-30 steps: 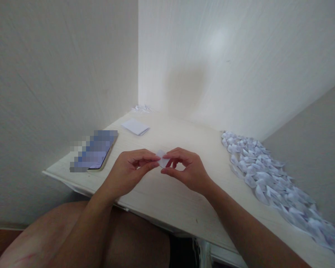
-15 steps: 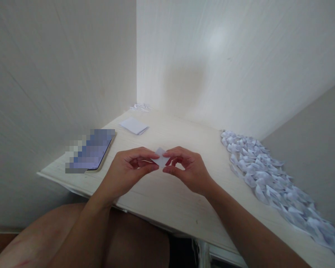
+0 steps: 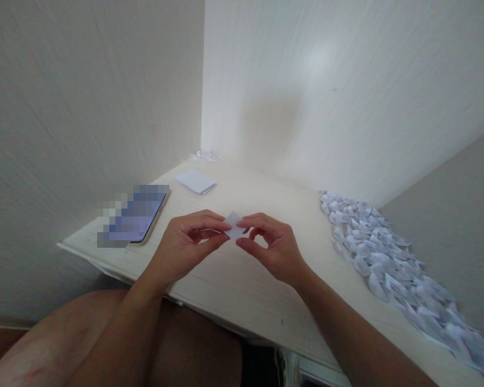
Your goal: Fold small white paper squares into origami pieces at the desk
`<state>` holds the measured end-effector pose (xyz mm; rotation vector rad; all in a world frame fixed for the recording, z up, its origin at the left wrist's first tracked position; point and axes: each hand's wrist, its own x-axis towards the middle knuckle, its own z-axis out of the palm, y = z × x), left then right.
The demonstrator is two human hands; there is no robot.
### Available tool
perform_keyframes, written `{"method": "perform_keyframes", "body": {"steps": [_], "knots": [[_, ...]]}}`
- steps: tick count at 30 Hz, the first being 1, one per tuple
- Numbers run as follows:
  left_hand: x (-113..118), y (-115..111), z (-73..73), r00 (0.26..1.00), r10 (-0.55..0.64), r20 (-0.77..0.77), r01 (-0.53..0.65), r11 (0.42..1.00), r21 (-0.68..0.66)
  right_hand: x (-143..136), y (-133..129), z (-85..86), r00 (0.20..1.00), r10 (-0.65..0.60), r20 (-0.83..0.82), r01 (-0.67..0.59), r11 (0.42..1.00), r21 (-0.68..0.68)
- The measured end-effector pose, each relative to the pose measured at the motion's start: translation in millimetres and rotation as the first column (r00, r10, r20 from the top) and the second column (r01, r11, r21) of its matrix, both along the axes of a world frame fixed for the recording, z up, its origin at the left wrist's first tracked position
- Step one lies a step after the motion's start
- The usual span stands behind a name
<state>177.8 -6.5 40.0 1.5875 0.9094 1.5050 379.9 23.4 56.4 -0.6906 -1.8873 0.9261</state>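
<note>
Currently, a small white diamond-shaped paper piece (image 3: pixel 235 231) sits in the pinching grip of the left hand (image 3: pixel 181 244), nearer the person than the flat white folded-paper stack (image 3: pixel 196 180); the right hand (image 3: pixel 280 247) touches its right side, whether clasping I cannot tell.

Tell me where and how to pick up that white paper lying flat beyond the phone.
I'd probably pinch the white paper by its near-right edge, coming from that side: it lies flat on the tabletop, but layered edges show there, likely easier to catch. The phone sits off its near-left side.
</note>
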Motion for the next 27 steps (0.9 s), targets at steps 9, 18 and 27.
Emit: {"method": "perform_keyframes", "body": {"steps": [9, 18, 27], "knots": [[3.8, -2.4, -2.3, 1.0, 0.019, 0.01, -0.019, 1.0, 0.002, 0.7, 3.6, -3.3, 1.0, 0.022, -0.016, -0.023, 0.996, -0.087], [7.8, -0.9, -3.8, 0.996, 0.081, -0.031, -0.079, 0.994, 0.077, -2.4, -1.7, -2.0, 0.995, -0.104, -0.01, 0.104, 0.994, 0.028], [4.5, 0.1, -1.8, 0.971, 0.205, -0.12, -0.175, 0.959, 0.225, -3.1, -0.8, -5.4, 0.991, -0.119, -0.068, 0.126, 0.986, 0.113]]}}
